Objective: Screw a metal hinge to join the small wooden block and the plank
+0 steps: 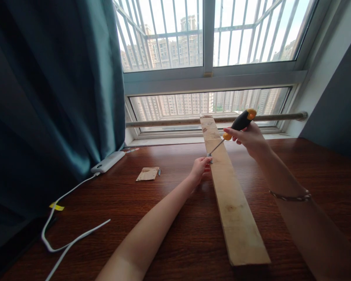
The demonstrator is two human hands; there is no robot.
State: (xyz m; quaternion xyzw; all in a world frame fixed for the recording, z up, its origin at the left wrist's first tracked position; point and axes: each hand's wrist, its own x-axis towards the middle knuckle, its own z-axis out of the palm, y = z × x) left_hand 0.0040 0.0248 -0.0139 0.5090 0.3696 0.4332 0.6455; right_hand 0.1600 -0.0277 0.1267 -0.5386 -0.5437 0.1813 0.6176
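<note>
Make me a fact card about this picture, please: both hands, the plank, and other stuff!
Left hand: at a small metal piece on the wooden plank
Right hand: holding a black-and-yellow screwdriver, tip by the metal piece
Plank: lying on the brown table
Left of plank: small flat piece, screw-like piece beside it
Farther left: white box, white cable

Shows a bare left hand (199, 170) and left forearm (150, 230) at the lower centre of the frame, and a bare right hand (253, 140) and right forearm (312, 226) at the right. Wears 1 thin bracelet (291, 198) around the right forearm, dark brown with paler flecks, braided or beaded, too small to tell.
</note>
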